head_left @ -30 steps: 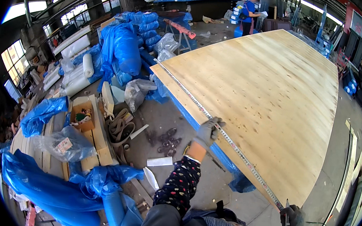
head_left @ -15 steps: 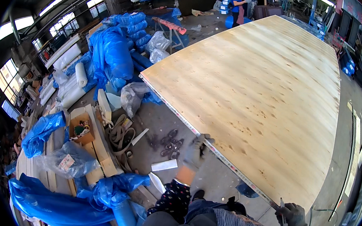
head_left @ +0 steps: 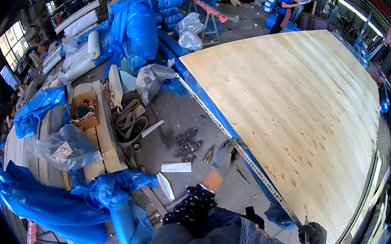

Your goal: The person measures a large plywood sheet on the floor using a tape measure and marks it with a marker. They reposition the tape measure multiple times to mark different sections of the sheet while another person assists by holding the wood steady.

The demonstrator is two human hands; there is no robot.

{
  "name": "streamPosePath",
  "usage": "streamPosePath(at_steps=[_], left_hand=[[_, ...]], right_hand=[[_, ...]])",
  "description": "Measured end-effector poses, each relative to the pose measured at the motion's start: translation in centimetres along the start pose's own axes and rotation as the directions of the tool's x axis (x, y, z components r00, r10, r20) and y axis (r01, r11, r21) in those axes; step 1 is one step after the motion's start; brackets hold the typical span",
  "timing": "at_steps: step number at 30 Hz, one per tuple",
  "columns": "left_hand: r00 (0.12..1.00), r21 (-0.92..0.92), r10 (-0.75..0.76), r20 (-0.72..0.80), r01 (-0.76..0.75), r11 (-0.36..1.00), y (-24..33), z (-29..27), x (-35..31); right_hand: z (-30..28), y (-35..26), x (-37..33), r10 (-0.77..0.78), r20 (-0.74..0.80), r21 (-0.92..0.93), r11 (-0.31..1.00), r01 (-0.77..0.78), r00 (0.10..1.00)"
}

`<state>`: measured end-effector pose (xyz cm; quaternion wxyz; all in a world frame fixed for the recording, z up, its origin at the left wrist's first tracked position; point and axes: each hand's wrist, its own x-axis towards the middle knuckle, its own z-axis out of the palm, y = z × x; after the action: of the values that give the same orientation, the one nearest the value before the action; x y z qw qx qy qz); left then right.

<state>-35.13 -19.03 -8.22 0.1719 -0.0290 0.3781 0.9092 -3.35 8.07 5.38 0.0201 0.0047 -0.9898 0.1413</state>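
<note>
A long white tape measure [head_left: 265,180] is stretched out along the front side of a large pale plywood sheet [head_left: 297,104]. My left hand [head_left: 225,158], in a grey glove, is closed around the tape about midway along it. The tape's near end runs to my right hand [head_left: 315,240], also gloved and closed. A pen-like marker [head_left: 306,229] stands upright in the right hand's fingers, its tip upward. Whether a tape case sits in that palm is hidden. Between tape and plywood edge shows a strip of blue covering [head_left: 216,110] beneath the sheet.
Pliers [head_left: 208,155] and white offcuts [head_left: 176,167] lie on the floor left of me. Farther left are timber pieces, a cardboard box [head_left: 85,109], a coiled strap [head_left: 128,122] and blue plastic wrapping [head_left: 53,207]. A person in blue [head_left: 284,10] stands beyond the sheet.
The tape, held in both hands, has come away from the plywood's front edge, uncovering blue beneath. My view has shifted, and the pliers on the floor now show.
</note>
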Motion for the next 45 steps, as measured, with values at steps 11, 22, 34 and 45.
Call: streamPosePath(at_steps=[11,22,34,45], left_hand=[[0.982,0.035,-0.158,0.107,0.155,0.987,-0.1,0.1,0.9],[0.992,0.025,-0.116,0.040,0.115,0.993,-0.1,-1.2,1.7],[0.989,-0.009,-0.149,0.026,0.149,0.989,-1.2,-3.2,2.4],[0.900,-0.067,-0.235,0.366,0.277,0.958,-1.9,-4.9,3.4]], right_hand=[[0.9,-2.4,1.0,0.090,-0.062,0.028,0.996,-0.088,0.994],[1.4,-3.7,-0.8,0.168,-0.040,0.049,0.985,-0.166,0.985],[2.2,-2.7,-3.4,0.226,-0.036,0.026,0.974,-0.225,0.974],[4.4,-1.7,-8.4,0.288,-0.058,-0.098,0.951,-0.292,0.956]])
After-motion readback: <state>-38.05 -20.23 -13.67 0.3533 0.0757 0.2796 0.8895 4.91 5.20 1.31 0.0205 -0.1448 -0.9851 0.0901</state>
